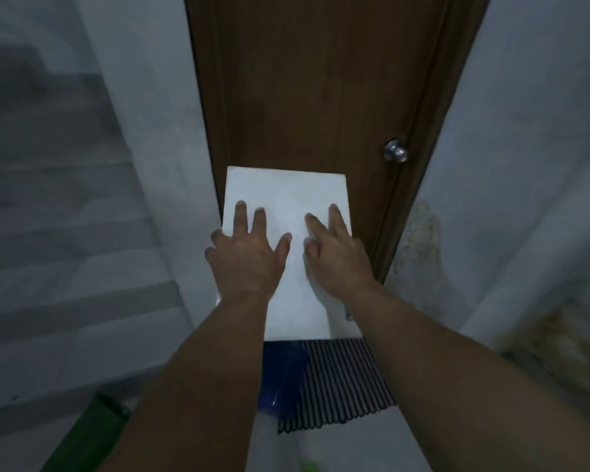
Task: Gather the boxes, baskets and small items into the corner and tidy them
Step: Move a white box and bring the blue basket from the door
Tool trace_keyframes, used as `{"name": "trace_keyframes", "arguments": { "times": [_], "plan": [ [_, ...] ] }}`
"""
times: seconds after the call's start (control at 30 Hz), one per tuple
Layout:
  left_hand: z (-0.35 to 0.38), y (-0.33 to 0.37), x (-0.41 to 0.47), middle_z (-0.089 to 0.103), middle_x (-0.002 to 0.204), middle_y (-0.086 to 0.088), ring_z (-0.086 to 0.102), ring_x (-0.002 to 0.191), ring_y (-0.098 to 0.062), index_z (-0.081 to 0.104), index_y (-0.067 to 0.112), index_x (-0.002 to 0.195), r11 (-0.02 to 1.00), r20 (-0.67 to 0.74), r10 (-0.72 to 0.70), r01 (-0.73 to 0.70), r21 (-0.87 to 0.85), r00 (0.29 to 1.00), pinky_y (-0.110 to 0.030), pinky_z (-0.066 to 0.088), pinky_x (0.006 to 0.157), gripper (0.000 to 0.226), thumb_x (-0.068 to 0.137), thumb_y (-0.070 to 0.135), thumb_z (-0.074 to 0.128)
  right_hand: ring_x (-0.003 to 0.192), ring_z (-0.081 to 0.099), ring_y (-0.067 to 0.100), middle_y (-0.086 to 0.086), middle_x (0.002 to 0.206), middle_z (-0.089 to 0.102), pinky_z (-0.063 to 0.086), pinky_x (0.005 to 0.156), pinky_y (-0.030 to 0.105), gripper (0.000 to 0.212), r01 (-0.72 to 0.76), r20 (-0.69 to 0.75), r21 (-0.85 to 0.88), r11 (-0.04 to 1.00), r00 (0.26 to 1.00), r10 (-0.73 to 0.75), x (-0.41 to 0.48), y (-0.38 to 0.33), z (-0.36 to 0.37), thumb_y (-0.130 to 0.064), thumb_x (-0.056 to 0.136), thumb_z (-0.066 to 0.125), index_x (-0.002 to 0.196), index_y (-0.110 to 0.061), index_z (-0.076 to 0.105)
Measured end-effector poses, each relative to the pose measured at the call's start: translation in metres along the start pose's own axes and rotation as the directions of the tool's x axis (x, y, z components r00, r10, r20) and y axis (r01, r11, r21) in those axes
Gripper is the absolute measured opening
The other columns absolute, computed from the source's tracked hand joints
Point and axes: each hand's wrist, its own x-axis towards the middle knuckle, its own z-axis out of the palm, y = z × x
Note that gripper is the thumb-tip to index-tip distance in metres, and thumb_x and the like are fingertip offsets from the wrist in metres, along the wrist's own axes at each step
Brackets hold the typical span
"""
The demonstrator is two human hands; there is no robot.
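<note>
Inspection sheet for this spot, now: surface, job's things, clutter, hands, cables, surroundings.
Surface: pale floor; a striped mat lies before the door.
Job's things: one white box, flat top up, in front of the door; whether it touches the door cannot be told.
Clutter: blue thing on the floor below the box's near edge, beside the mat; green thing at lower left; neither can be identified.
Hands: left hand and right hand both rest flat on the box top, fingers straight.
Cables: nothing seen.
Surroundings: brown door, shut, with a metal knob; steps on the left.
</note>
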Motion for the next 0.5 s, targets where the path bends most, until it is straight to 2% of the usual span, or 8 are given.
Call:
{"name": "trace_keyframes", "arguments": {
  "times": [0.3, 0.5],
  "plan": [
    [-0.005, 0.043, -0.009, 0.022, 0.158, -0.001, 0.048, 0.121, -0.041, 0.028, 0.029, 0.148, 0.986, -0.049, 0.127, -0.132, -0.101, 0.991, -0.048, 0.046, 0.093, 0.076, 0.087, 0.073, 0.025, 0.135, 0.035, 0.039, -0.001, 0.163, 0.0, 0.032, 0.107, 0.048, 0.048, -0.162, -0.103, -0.077, 0.984, 0.983, 0.153, -0.03, 0.021, -0.043, -0.044, 0.1, 0.023, 0.148, -0.041, 0.02],
    [-0.001, 0.087, -0.031, 0.022, 0.158, -0.001, 0.049, 0.12, -0.041, 0.028, 0.03, 0.147, 0.949, -0.024, 0.264, -0.264, -0.17, 0.964, -0.046, 0.047, 0.09, 0.076, 0.086, 0.074, 0.026, 0.135, 0.035, 0.041, -0.005, 0.163, 0.0, 0.036, 0.107, 0.05, 0.048, -0.335, -0.169, -0.108, 0.936, 0.934, 0.315, -0.068, 0.055, -0.066, -0.048, 0.1, 0.024, 0.148, -0.043, 0.02]
  ]
}}
